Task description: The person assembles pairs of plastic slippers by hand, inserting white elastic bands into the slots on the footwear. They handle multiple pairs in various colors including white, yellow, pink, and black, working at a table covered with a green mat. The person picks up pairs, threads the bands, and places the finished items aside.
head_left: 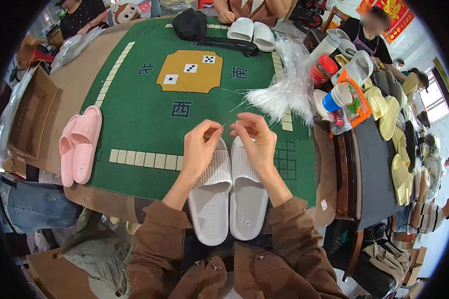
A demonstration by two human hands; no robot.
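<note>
A pair of light grey slippers with ribbed straps lies side by side before me, the left slipper (pixel 208 214) touching the right slipper (pixel 248 209), toes pointing away. Over the left one's toe is my left hand (pixel 203 144), its thumb and fingers closed in a pinch. My right hand (pixel 257 143) pinches likewise above the other toe, a small gap from the left fingertips. A thin clear strand just shows at the fingertips; most of it is too fine to follow. Beyond my right hand spreads a loose bundle of clear plastic strands (pixel 284 92).
Pink slippers (pixel 87 142) rest at the left edge of the green table mat (pixel 129 109). White slippers (pixel 241 30) and a black cap (pixel 189 25) lie at the far side, where another person sits. To the right are a paper cup (pixel 336 97), a red-lidded jar (pixel 324 67) and several yellow slippers (pixel 389 117).
</note>
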